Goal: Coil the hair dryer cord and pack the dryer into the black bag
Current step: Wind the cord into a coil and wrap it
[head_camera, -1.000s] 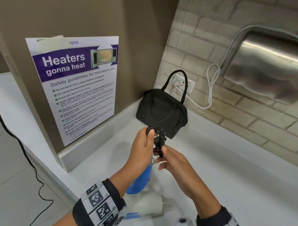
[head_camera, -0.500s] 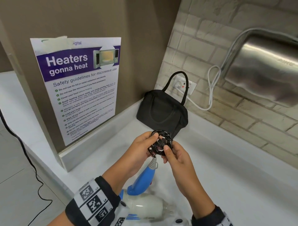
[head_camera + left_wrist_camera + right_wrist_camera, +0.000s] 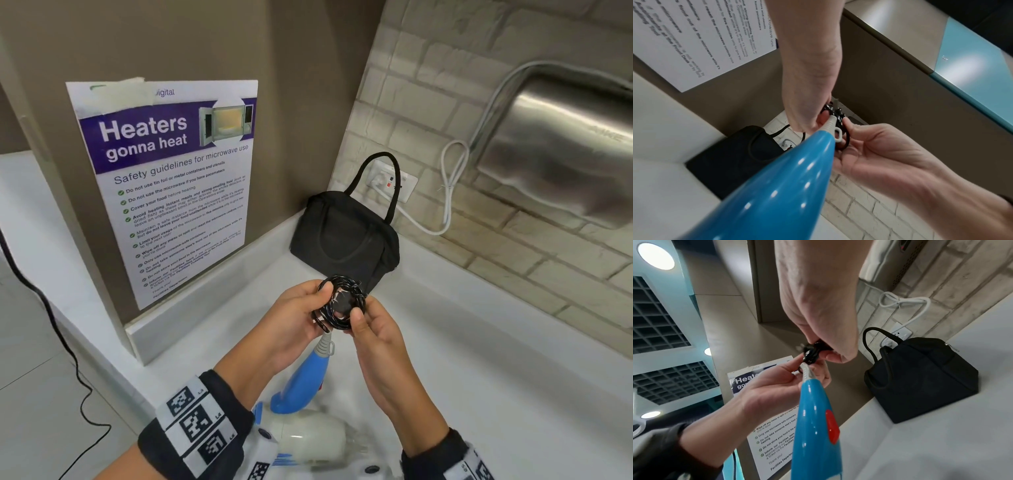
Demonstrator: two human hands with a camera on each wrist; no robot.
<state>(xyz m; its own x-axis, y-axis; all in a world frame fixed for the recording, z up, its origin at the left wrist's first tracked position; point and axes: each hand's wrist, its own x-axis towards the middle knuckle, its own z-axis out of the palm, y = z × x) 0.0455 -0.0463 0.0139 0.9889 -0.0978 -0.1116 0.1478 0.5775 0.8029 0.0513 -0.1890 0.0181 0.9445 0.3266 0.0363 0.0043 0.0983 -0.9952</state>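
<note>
Holding: both hands up over the counter (image 3: 462,359), pinching one small black coil between them.
Poster (image 3: 171,185): far left on the brown wall, top strip taped over, small print mostly unreadable.
Floor cable (image 3: 51,325): thin black line at the left edge, both ends cut off.
Left hand (image 3: 294,322): fingers curled round the left side of the cord coil (image 3: 340,301); fingertips hidden behind it in the head view.
Cord coil: tight black loops, glossy; a dark lump in the middle, can't tell if it is the plug.
Hair dryer (image 3: 301,387): hangs below the coil, blue handle up, white body low and blurred, partly cut by the left wristband; not in the bag.
Red switch (image 3: 832,428): on the blue handle, seen only from the right wrist.
Right hand (image 3: 373,329): thumb pressed on the coil's lower right, fingers wrapped behind, narrow pinch.
Black bag (image 3: 346,236): upright in the corner just behind the hands, looks closed; opening not clear.
Socket (image 3: 394,183): behind the bag handle, partly hidden.
White cable (image 3: 452,178): runs from the socket to the steel wall unit (image 3: 561,147), cut off at right.
</note>
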